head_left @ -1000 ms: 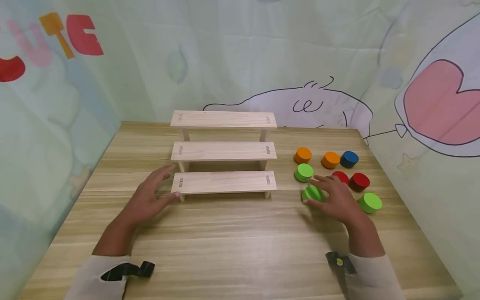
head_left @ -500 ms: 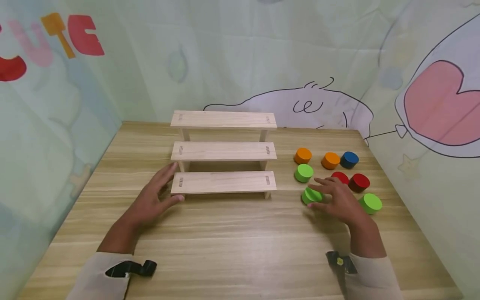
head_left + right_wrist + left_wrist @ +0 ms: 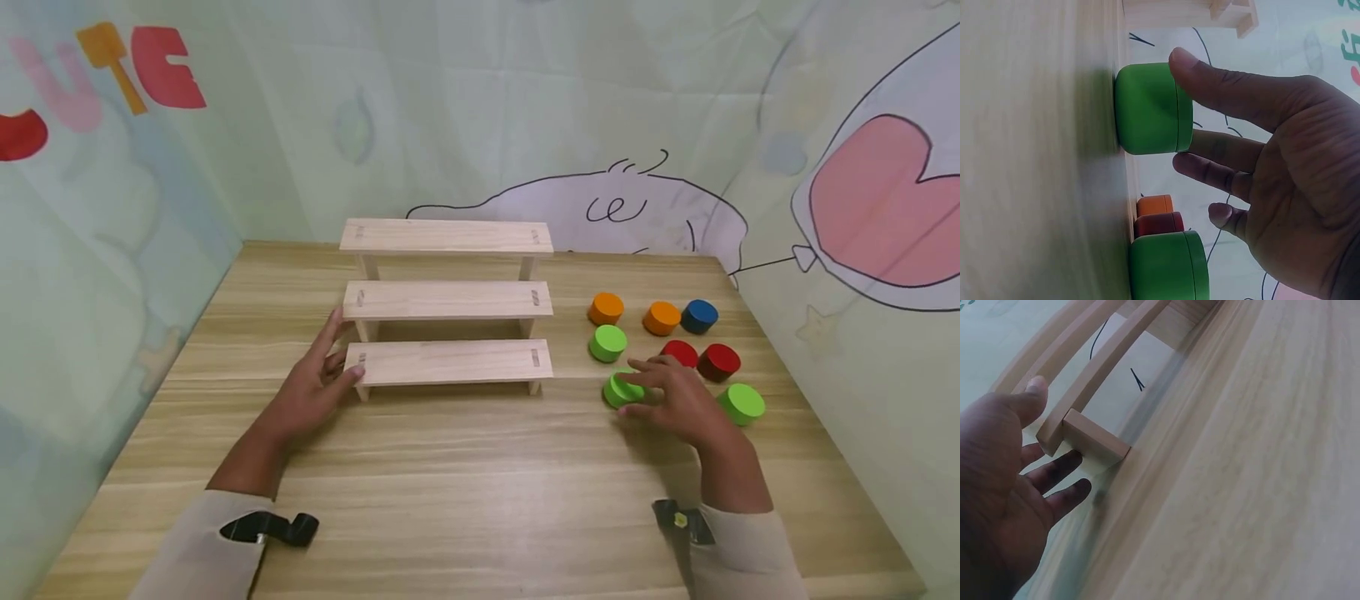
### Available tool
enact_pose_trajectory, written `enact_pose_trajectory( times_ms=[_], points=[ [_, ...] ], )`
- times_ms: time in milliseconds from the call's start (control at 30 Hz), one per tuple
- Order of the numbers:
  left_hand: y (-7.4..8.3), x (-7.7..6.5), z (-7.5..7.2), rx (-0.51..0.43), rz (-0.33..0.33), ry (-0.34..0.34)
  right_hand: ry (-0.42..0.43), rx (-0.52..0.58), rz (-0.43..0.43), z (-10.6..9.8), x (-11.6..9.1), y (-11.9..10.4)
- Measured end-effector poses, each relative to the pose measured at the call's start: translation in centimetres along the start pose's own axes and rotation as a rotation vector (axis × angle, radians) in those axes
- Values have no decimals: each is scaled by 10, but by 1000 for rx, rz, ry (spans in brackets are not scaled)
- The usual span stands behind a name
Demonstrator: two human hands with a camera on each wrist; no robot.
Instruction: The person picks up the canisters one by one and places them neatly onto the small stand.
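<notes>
Left hand [image 3: 315, 387] spread, one rack [image 3: 446, 362], right hand [image 3: 670, 402] pinching one of eight visible blocks [image 3: 1147, 112]

Place: small cloth-screened table nook, child-themed; whether in a home, studio or classroom cannot be told. Evidence: wood-grain tabletop [image 3: 465, 492], creased pale-green printed fabric [image 3: 465, 117] rising along its far, left and right edges. Print: coloured letters [image 3: 112, 54] beyond the far left corner, line-drawn cartoon figure [image 3: 555, 200] behind the far edge, heart balloon [image 3: 862, 208] beyond the far right corner.

Pale green cartoon-printed backdrop [image 3: 465, 108] behind a wood-grain table [image 3: 465, 483]
</notes>
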State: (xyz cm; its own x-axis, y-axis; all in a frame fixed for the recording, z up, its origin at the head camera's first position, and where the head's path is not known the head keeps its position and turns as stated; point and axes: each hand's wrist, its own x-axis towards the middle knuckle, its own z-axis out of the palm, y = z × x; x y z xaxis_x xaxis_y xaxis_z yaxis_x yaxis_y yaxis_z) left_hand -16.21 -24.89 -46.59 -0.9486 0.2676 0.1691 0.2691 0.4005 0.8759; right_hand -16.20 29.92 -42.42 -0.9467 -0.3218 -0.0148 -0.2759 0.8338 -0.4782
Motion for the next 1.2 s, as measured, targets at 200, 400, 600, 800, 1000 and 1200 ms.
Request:
enact_pose_trajectory(
  times_ms=[200,400,600,800,1000,1200],
  points=[
    [-4,4,-2,10,-9,-3,-11,-13,-8,-1,3,1],
    [-4,-1,-1,-6,-13,-3,-17,0,-13,3,4,1],
    [-4,-2,7,-12,34,30,-14,-28,-11,4,0,2],
    [-5,-1,9,14,31,39,0,-19,-51,3,2,4],
    [-5,0,9,29,34,32,5,-2,-45,1,3,2],
    [-3,0,9,33,28,25,35,1,-45,1,2,0]
  ],
)
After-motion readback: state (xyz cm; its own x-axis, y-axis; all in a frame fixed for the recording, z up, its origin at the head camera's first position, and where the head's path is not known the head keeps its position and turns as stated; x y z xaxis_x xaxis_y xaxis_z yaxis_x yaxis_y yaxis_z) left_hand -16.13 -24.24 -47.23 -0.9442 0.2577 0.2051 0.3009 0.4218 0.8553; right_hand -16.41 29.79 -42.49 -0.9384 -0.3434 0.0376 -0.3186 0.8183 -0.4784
